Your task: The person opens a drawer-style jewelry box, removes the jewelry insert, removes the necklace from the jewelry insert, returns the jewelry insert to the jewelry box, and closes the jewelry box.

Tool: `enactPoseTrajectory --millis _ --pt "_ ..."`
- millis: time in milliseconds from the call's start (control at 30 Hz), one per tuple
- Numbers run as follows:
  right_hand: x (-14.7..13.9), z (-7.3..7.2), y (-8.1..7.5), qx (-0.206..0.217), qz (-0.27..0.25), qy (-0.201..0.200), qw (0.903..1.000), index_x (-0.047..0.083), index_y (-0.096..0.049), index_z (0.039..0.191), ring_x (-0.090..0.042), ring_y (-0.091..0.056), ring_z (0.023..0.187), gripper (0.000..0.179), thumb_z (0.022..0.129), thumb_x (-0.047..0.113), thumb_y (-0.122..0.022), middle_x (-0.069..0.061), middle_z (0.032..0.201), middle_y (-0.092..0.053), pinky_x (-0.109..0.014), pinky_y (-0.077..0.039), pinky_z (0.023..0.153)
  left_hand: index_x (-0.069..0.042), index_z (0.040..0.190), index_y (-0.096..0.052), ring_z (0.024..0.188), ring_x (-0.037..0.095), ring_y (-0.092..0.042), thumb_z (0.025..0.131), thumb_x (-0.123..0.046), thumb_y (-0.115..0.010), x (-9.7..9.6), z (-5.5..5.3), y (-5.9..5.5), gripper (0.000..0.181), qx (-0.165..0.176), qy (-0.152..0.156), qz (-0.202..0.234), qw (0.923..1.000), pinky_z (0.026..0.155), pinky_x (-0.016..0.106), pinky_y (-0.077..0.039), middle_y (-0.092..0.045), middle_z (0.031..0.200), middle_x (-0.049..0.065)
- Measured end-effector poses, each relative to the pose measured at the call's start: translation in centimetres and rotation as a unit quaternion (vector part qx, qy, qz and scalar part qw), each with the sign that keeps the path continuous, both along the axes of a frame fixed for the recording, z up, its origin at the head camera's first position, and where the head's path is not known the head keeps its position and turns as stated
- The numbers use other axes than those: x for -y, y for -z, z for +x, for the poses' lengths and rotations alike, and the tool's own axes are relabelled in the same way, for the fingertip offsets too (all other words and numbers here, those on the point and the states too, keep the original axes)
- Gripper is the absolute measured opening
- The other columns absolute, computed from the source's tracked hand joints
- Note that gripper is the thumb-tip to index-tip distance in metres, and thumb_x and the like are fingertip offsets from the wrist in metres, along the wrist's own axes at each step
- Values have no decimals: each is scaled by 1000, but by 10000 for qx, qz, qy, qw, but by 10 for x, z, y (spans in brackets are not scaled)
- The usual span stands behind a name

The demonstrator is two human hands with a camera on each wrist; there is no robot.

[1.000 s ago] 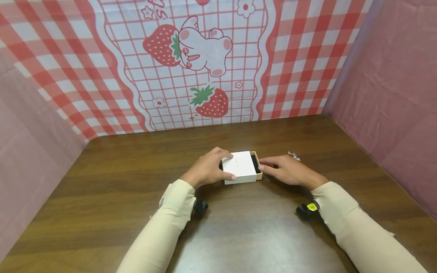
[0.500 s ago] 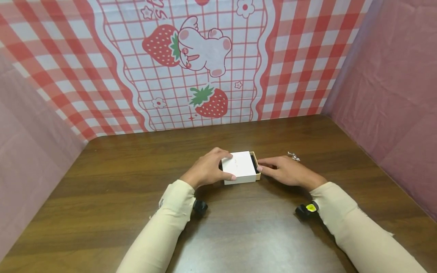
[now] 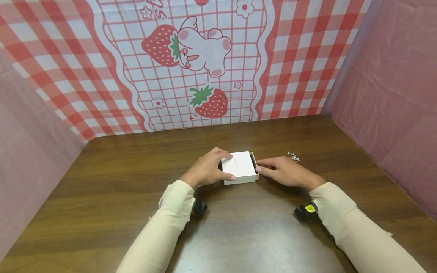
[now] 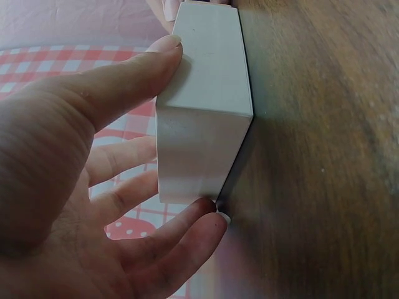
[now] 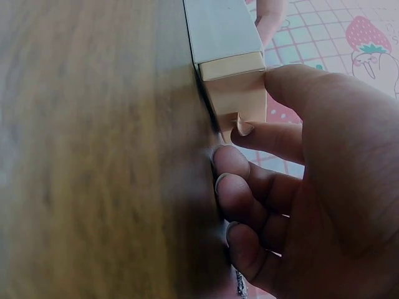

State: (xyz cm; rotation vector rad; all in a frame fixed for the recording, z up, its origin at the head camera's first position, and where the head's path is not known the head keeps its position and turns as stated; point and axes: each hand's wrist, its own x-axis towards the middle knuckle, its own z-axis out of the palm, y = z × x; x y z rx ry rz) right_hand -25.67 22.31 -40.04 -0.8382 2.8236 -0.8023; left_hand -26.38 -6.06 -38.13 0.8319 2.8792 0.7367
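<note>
A white slide-out box with a sleeve (image 3: 239,165) lies flat on the table in the head view. From its right end a short strip of the tan inner drawer (image 3: 257,177) sticks out, with a dark lining just showing. My left hand (image 3: 209,167) holds the sleeve, the thumb on its near side and fingers at its far side. My right hand (image 3: 288,171) touches the drawer's end with thumb and index finger. In the right wrist view a small pull tab (image 5: 244,124) sits by the index fingertip, and the other fingers bend loosely near the tabletop.
A small silvery metal trinket (image 3: 293,156) lies on the brown wooden table (image 3: 143,159) just behind my right hand. A red-and-white checked cloth (image 3: 300,57) hangs at the back. Pink cloths (image 3: 392,94) stand along both sides.
The drawer has slid leftward into the sleeve, so less of it and its dark lining shows. My right hand has moved slightly left with it; the left hand stays put.
</note>
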Motion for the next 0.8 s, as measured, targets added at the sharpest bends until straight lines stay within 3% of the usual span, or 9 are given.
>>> enactPoseTrajectory --millis 800 --pt "1 0 0 183 159 35 9997 14 -56 145 -26 -57 123 58 101 51 -53 -9 138 -60 -55 -44 102 -13 141 -58 126 23 -53 79 -46 -84 0 0 -1 75 -54 6 -33 10000 101 44 -45 -52 142 5"
